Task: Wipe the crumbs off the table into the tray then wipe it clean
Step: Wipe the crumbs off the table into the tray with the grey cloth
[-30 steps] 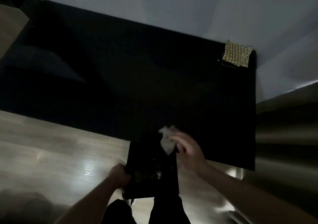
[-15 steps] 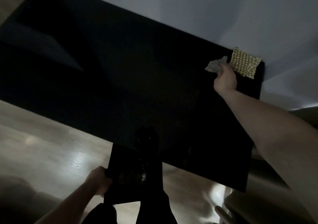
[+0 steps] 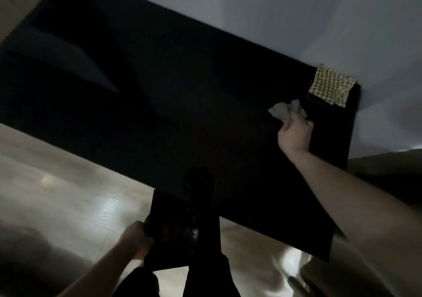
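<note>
The room is dim. A black table (image 3: 182, 105) fills the middle of the view. My right hand (image 3: 294, 134) grips a crumpled pale tissue (image 3: 286, 110) and holds it on the table near the far right corner. My left hand (image 3: 137, 239) grips the left edge of a black tray (image 3: 169, 230), held just below the table's near edge. A few faint glints lie in the tray. Crumbs on the table are too dark to see.
A yellow checked cloth (image 3: 330, 89) lies at the far right corner of the table, just beyond the tissue. A white wall (image 3: 296, 18) runs behind the table. Pale wood floor (image 3: 57, 194) lies to the left, and my dark trouser legs (image 3: 205, 269) stand below the tray.
My right hand swung from the tray up to the far right corner, then drew the tissue back towards me along the table. The tray stays held at the near edge.
</note>
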Available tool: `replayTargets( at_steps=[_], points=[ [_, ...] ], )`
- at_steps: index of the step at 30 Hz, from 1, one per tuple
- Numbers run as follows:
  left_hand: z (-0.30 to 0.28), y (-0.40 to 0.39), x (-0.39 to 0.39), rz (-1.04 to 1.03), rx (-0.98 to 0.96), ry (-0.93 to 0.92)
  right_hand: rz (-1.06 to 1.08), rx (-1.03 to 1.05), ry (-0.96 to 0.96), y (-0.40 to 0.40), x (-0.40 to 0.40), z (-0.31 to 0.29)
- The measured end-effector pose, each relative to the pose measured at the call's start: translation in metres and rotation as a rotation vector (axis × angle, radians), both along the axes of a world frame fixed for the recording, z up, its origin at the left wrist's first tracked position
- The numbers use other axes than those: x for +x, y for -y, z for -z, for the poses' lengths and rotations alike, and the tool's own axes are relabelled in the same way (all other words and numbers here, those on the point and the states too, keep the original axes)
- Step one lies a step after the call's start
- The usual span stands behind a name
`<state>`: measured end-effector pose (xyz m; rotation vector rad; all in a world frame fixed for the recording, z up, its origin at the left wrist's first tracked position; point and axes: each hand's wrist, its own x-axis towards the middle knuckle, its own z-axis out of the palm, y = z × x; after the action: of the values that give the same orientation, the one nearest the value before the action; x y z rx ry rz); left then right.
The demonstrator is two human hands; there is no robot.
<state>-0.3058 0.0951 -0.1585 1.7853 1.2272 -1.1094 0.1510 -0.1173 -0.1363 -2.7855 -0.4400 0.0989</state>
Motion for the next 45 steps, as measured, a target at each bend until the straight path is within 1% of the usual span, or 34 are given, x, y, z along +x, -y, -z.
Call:
replayTargets(
  at_steps=[4, 6, 8, 11, 13, 16, 18, 19, 21, 22, 24, 27, 29, 30, 31, 33, 35, 38, 42, 45],
  points=[
    [-0.006, 0.004, 0.002, 0.063, -0.002, 0.027, 0.050, 0.108, -0.073, 0.018, -0.085, -0.009],
    [-0.014, 0.010, 0.008, 0.098, -0.004, 0.079, 0.045, 0.142, -0.108, 0.025, -0.131, -0.012],
    [-0.019, 0.012, 0.012, 0.088, -0.019, 0.103, 0.019, 0.187, -0.159, 0.031, -0.181, -0.011],
    [-0.018, 0.015, 0.009, 0.065, -0.062, 0.101, -0.080, 0.304, -0.217, 0.040, -0.259, -0.002],
    [-0.019, 0.018, 0.008, 0.056, -0.078, 0.108, -0.189, 0.355, -0.274, 0.041, -0.310, 0.002],
    [-0.027, 0.023, 0.009, 0.053, -0.076, 0.109, -0.356, 0.349, -0.456, 0.044, -0.365, 0.005],
    [-0.028, 0.025, 0.008, 0.045, -0.066, 0.109, -0.373, 0.370, -0.464, 0.048, -0.370, 0.003],
    [-0.027, 0.025, 0.008, 0.047, -0.060, 0.108, -0.313, 0.416, -0.452, 0.050, -0.362, 0.001],
    [-0.030, 0.027, 0.008, 0.071, -0.039, 0.110, -0.101, 0.505, -0.376, 0.055, -0.332, -0.007],
    [-0.032, 0.028, 0.009, 0.088, -0.029, 0.109, -0.007, 0.522, -0.328, 0.060, -0.310, -0.011],
    [-0.034, 0.030, 0.010, 0.105, -0.012, 0.122, 0.102, 0.517, -0.246, 0.076, -0.258, -0.017],
    [-0.033, 0.031, 0.009, 0.128, -0.002, 0.131, 0.172, 0.354, -0.119, 0.117, -0.172, -0.010],
    [-0.032, 0.030, 0.007, 0.120, 0.005, 0.124, 0.194, 0.233, -0.098, 0.147, -0.132, -0.003],
    [-0.031, 0.030, 0.006, 0.107, 0.005, 0.122, 0.178, 0.182, -0.079, 0.159, -0.121, -0.001],
    [-0.030, 0.030, 0.005, 0.097, 0.006, 0.122, 0.116, 0.142, -0.044, 0.168, -0.117, 0.004],
    [-0.029, 0.031, 0.003, 0.077, 0.010, 0.113, -0.010, 0.099, -0.004, 0.173, -0.128, 0.009],
    [-0.031, 0.035, 0.002, 0.058, 0.014, 0.113, 0.012, 0.123, -0.004, 0.162, -0.154, 0.011],
    [-0.039, 0.040, 0.002, 0.022, 0.030, 0.126, 0.081, 0.227, -0.067, 0.139, -0.203, 0.009],
    [-0.038, 0.041, -0.006, -0.050, 0.008, 0.120, 0.020, 0.390, -0.177, 0.112, -0.278, 0.007],
    [-0.034, 0.038, -0.016, -0.087, -0.013, 0.104, -0.052, 0.475, -0.258, 0.067, -0.332, 0.002]
  ],
)
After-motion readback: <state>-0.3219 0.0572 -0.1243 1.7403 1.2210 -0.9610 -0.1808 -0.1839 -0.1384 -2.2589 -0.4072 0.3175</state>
